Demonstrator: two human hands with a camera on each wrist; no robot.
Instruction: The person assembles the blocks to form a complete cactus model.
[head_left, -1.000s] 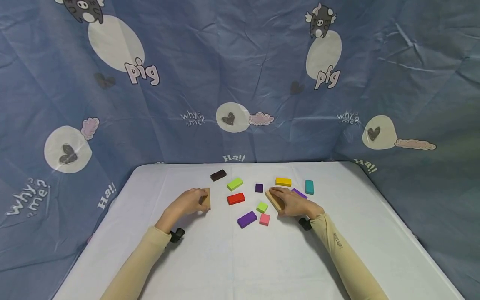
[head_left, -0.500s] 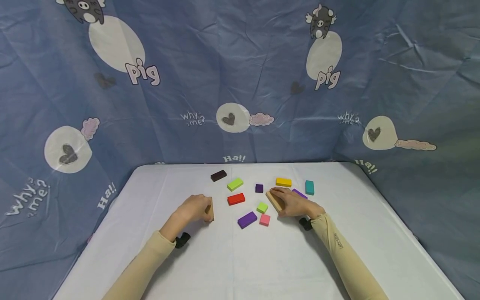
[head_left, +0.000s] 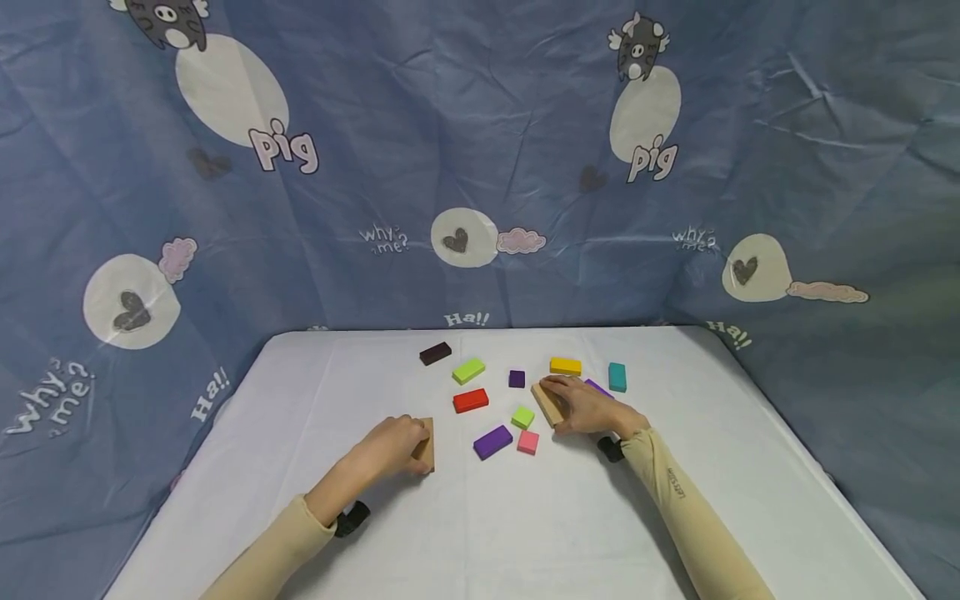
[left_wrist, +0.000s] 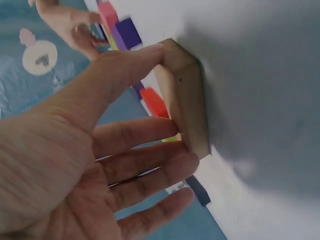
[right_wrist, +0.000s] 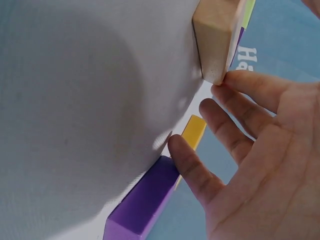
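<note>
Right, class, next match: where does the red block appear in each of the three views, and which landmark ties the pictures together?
Head: near the middle of the table, between the lime oblong block and the purple oblong block; the red block.
Left wrist: just left of centre, beyond the wooden block that the left hand holds.
Right wrist: not in it.
Shared landmark: the blue backdrop.

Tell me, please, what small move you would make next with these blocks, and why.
I would probably slide the left wooden block rightward: the left hand grips it, while the red block and pink block lie loose to its right, short of the right wooden block, which the right hand holds.
</note>
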